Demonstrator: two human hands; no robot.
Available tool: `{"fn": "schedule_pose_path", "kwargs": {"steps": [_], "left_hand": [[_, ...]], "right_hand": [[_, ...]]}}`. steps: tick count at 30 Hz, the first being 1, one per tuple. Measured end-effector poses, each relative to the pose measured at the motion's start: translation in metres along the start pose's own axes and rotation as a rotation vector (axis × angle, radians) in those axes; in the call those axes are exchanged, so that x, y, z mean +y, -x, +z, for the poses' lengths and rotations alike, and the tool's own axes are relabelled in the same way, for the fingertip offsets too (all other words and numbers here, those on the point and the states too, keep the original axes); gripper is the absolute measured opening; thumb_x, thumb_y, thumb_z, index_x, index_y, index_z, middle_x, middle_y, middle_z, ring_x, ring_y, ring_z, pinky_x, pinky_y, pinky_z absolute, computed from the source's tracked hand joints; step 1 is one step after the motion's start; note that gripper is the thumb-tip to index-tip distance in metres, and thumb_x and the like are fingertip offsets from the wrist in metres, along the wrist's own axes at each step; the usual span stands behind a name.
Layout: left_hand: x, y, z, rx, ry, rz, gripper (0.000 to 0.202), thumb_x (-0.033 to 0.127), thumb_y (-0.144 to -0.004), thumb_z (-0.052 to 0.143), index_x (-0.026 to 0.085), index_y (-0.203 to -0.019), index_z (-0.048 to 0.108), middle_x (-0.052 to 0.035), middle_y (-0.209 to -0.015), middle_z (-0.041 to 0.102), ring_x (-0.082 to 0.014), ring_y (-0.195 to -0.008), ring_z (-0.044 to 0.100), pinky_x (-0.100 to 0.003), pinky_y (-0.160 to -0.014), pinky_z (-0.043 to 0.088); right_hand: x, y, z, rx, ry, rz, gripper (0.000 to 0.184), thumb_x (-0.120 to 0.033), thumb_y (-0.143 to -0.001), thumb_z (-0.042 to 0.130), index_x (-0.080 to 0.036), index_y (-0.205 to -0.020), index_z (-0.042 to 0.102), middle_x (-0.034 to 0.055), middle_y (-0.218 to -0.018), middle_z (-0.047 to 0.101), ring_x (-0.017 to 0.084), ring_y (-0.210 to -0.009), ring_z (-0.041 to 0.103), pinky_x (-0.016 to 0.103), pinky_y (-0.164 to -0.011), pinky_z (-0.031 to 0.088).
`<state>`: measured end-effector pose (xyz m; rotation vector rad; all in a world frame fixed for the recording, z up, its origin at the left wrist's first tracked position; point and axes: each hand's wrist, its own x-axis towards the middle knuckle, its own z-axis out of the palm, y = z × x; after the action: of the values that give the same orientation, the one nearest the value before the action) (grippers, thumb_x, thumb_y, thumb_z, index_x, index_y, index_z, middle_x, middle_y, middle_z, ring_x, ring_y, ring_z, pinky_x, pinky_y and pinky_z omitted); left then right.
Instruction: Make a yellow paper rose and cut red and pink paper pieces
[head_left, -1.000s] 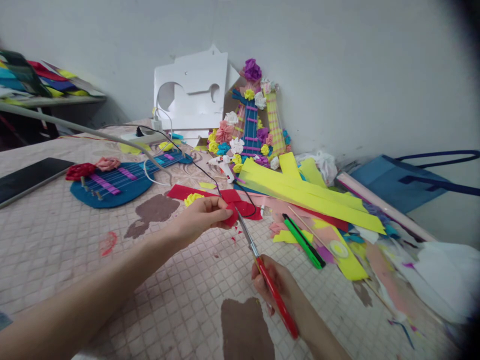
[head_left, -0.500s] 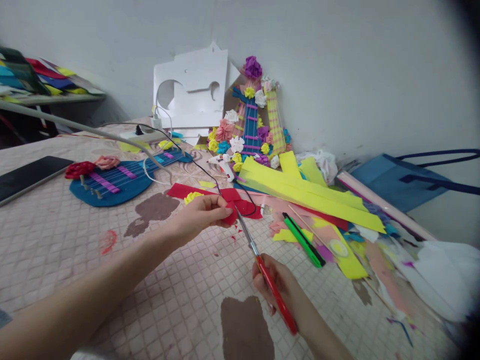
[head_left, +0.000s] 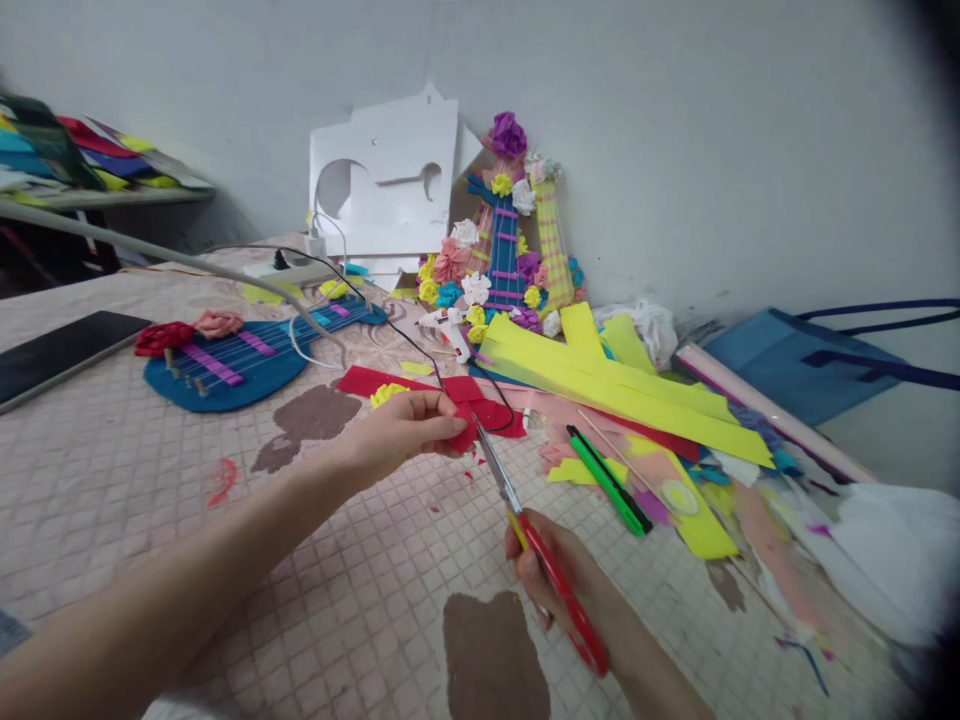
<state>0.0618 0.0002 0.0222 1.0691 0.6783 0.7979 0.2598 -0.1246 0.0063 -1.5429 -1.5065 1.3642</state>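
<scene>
My left hand [head_left: 409, 430] pinches a small piece of red crepe paper [head_left: 465, 436] between thumb and fingers. In my right hand [head_left: 555, 560] are scissors [head_left: 559, 585] with red handles, their blade tips at the edge of the red piece. Behind it lie longer red paper strips [head_left: 502, 418] and a yellow paper flower [head_left: 388, 394], partly hidden by my left hand. Tiny red scraps are scattered just below the blades.
A blue toy guitar [head_left: 232, 365] with paper roses lies left, near a dark tablet-like device [head_left: 67, 352]. Behind stand a glue gun [head_left: 450, 328] and flower-covered guitars [head_left: 506, 240]. Right are yellow paper strips [head_left: 622, 375], a green box cutter [head_left: 609, 480] and a wooden stick [head_left: 615, 448].
The scissor handles have spread a little, showing a yellow part between them. The left hand keeps its pinch on the red paper. The whole view has shifted slightly.
</scene>
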Motion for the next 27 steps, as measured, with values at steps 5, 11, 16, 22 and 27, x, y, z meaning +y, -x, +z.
{"fn": "schedule_pose_path", "kwargs": {"steps": [5,11,16,22,27], "left_hand": [[0.0,0.0,0.0,-0.018,-0.013,0.004,0.023,0.027,-0.069,0.074,0.015,-0.07,0.054,-0.0005,-0.065,0.066,-0.0102,-0.061,0.061,-0.024,-0.063,0.047],[0.003,0.0,0.0,0.0,-0.006,0.001,0.024,0.025,-0.068,0.075,0.015,-0.069,0.054,-0.0004,-0.065,0.066,-0.0097,-0.06,0.061,-0.024,-0.062,0.048],[-0.002,0.002,0.007,-0.005,0.013,0.0,0.023,0.028,-0.069,0.074,0.014,-0.069,0.055,-0.0018,-0.069,0.066,-0.0107,-0.066,0.061,-0.025,-0.066,0.048],[-0.032,0.013,0.036,0.071,0.08,-0.06,0.023,0.031,-0.071,0.072,0.015,-0.071,0.056,0.0007,-0.07,0.062,-0.0101,-0.065,0.058,-0.026,-0.068,0.046],[-0.042,0.023,0.055,0.042,0.035,-0.073,0.02,0.03,-0.075,0.069,0.015,-0.072,0.055,0.0007,-0.073,0.065,-0.0106,-0.071,0.059,-0.025,-0.072,0.044]], "right_hand": [[-0.003,0.001,0.001,0.025,-0.012,0.009,0.036,-0.054,-0.073,0.059,-0.022,-0.069,0.042,-0.0071,-0.055,0.039,0.006,-0.04,0.034,0.018,-0.034,0.035],[-0.001,0.0,0.001,0.011,-0.091,0.099,0.042,-0.063,-0.072,0.056,-0.022,-0.071,0.044,-0.0086,-0.051,0.035,0.006,-0.038,0.033,0.018,-0.034,0.035],[0.01,-0.005,0.002,0.009,-0.107,0.043,0.052,-0.072,-0.07,0.05,-0.021,-0.076,0.044,-0.0107,-0.049,0.034,0.005,-0.034,0.031,0.018,-0.031,0.033],[0.014,-0.01,0.008,0.219,-0.291,-0.069,0.039,-0.053,-0.073,0.063,-0.02,-0.085,0.047,-0.007,-0.061,0.045,0.007,-0.045,0.043,0.02,-0.041,0.042],[0.01,-0.014,0.013,0.354,-0.343,-0.13,0.032,-0.04,-0.073,0.067,-0.021,-0.089,0.047,-0.0072,-0.062,0.045,0.008,-0.048,0.043,0.02,-0.045,0.042]]}}
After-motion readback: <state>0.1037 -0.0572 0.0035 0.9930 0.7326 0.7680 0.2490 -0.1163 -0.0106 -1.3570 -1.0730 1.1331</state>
